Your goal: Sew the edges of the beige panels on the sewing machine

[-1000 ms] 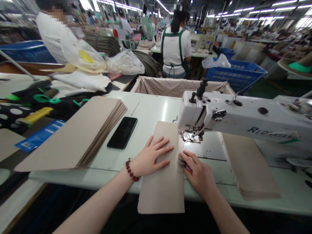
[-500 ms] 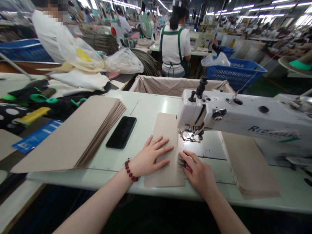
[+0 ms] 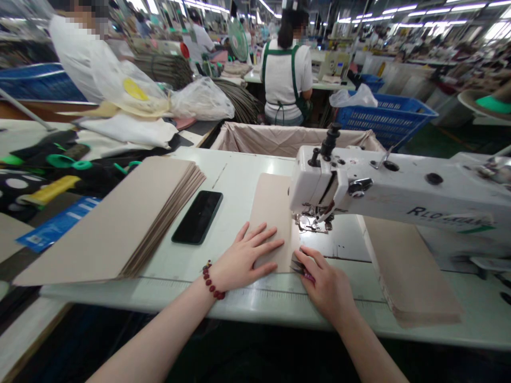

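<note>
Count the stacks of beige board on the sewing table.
2: one stack left of the black phone, one stack right of the sewing machine head. Others may be hidden.

The left arm (image 3: 159, 324) and right arm (image 3: 371, 346) reach forward, bare. The left hand (image 3: 243, 256) lies flat with its fingers spread wide. The right hand (image 3: 324, 282) is curled, with its fingers pinched together.

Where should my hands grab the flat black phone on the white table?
Take the flat black smartphone by its two long edges, coming from its near short end. It lies flat on the white sewing table, so an edge is easier to pinch than its face, and the stack of tan panels and the single tan panel sit on either side of it.
</note>
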### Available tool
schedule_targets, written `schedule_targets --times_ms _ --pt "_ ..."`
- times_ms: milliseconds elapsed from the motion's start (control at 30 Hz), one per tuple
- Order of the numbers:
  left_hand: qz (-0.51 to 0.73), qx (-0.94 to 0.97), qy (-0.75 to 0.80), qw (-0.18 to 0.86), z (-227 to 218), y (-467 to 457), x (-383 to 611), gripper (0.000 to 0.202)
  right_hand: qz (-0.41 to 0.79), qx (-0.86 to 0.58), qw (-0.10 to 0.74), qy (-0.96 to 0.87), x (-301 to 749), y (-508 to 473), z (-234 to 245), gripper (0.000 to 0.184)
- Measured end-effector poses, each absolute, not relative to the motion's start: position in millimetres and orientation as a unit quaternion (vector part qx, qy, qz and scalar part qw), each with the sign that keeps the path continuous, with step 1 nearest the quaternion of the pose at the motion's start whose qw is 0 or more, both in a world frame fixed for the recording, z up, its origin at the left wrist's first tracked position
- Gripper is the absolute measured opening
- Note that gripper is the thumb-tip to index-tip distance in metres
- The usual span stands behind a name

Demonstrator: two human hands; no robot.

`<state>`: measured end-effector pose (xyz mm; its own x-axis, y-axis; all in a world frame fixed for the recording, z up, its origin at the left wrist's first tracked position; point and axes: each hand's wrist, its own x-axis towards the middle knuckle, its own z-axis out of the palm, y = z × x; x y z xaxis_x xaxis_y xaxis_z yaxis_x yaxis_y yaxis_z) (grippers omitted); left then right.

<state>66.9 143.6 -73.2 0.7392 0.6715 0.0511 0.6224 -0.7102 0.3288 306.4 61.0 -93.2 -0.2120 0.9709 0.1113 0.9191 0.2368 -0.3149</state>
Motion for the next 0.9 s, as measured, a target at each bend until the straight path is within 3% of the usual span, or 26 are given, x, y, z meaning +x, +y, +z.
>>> schedule_targets --times_ms 433,900 --pt "0.064 0.945 0.300 0.114 -70.9 139.9 74.7 0.061 0.106 -0.612 0.160 -0.767 307.9 61.8 -94.3 0.047" --pt "0.089 0.929 0.347 0.097 -83.2 171.1 92.5 0.062 0.118 -0.609 0.176 -0.764 309.1 62.2 -99.2 0.051"
